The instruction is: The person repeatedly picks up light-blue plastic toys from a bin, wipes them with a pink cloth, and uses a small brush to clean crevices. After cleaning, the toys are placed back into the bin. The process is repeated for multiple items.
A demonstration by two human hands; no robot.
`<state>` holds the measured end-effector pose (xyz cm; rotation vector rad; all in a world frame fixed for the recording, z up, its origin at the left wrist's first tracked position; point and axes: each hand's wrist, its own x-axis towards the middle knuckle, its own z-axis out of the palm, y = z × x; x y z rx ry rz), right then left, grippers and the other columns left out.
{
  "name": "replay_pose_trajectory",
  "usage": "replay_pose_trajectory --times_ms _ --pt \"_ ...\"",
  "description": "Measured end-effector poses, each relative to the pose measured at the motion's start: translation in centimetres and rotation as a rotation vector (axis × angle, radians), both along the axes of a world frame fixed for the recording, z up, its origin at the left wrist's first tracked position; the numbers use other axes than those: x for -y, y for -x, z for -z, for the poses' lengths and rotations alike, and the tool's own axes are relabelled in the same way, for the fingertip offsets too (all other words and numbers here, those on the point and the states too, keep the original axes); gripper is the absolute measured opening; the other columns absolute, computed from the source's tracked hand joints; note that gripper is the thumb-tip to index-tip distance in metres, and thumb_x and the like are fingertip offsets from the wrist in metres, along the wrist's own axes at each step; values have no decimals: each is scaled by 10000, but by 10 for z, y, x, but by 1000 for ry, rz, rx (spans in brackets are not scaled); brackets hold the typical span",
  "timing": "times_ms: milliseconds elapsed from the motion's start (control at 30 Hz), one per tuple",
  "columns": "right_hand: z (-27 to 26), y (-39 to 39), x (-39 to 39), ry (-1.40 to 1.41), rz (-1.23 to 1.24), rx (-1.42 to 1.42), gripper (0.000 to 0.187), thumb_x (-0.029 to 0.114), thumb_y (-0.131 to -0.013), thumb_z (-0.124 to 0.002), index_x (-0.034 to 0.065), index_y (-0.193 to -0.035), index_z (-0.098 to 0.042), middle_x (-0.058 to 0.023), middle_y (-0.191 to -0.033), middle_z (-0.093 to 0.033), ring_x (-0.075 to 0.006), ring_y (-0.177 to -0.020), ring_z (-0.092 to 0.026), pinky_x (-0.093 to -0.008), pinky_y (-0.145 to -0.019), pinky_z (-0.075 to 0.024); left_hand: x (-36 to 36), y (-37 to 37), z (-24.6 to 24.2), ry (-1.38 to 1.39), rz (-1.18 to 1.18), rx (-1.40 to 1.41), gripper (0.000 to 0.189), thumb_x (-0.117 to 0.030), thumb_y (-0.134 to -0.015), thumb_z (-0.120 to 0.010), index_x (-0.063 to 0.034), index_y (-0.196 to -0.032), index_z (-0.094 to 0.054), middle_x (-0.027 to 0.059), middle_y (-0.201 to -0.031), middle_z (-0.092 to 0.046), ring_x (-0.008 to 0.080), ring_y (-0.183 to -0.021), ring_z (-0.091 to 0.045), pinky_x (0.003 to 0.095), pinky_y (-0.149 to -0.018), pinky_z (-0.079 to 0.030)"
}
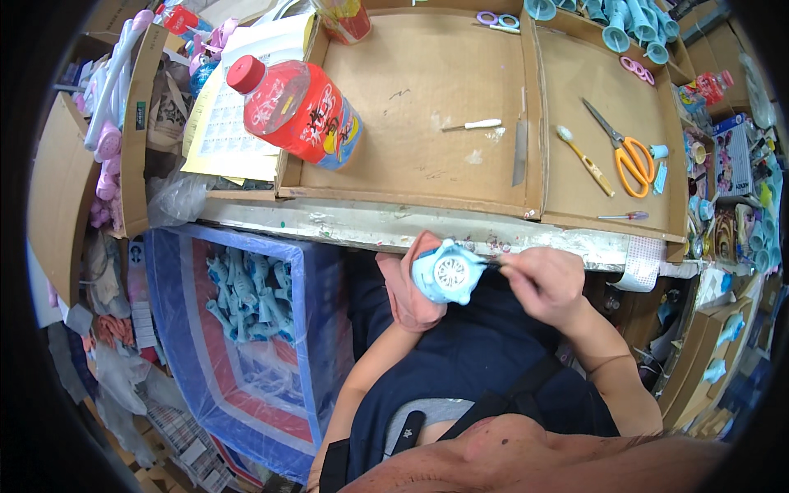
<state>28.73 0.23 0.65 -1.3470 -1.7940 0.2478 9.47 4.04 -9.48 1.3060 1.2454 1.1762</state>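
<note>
Close to my body, just off the table's front edge, my left hand [414, 289] holds a light blue plastic toy part [445, 271] with a round silver grille facing up. A pink cloth [400, 283] lies between that hand and the part and hides most of the fingers. My right hand [545, 285] grips a thin dark tool [490, 262], whose tip meets the right side of the blue part. What kind of tool it is, I cannot tell.
Cardboard trays [407, 200] on the table hold orange-handled scissors [633, 166], a toothbrush [585, 161], a screwdriver [629, 215], a white-handled tool [481, 124] and a flat blade [519, 153]. A large red-labelled bottle [308, 117] stands left. A blue-rimmed bin [302, 345] holds several blue parts [246, 289].
</note>
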Motion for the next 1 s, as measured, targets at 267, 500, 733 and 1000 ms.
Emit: replay_pose_trajectory --times_ms 267,500,733,1000 --pt "5 -1 2 52 -26 -140 208 12 -732 -793 50 -928 -734 -77 -752 -684 -196 -605 -658 -282 -516 -506 2 12 4 429 161 521 453 -354 -1055 -314 16 -919 -537 102 -880 -554 193 -806 -584 284 -724 -498" --pt "13 3 -2 -16 -15 -108 210 36 -720 -802 65 -915 -730 -65 -748 -679 -200 -594 -649 -280 -498 -490 -5 11 -9 375 259 376 431 -339 -1048 -324 8 -911 -538 89 -856 -545 186 -796 -574 284 -721 -495" --pt "22 2 -4 -74 80 -39 243 56 -709 -806 76 -937 -725 -42 -730 -666 -182 -582 -632 -286 -497 -468 -3 8 -12 342 191 394 286 -226 -992 -412 -9 -886 -565 75 -831 -559 161 -739 -570 246 -690 -485" --pt "28 3 -1 -162 -32 -28 275 63 -705 -814 86 -966 -731 -27 -745 -663 -170 -586 -632 -273 -496 -452 -2 8 -13 241 204 184 150 -130 -926 -496 -7 -912 -581 46 -834 -569 125 -749 -570 232 -669 -461"
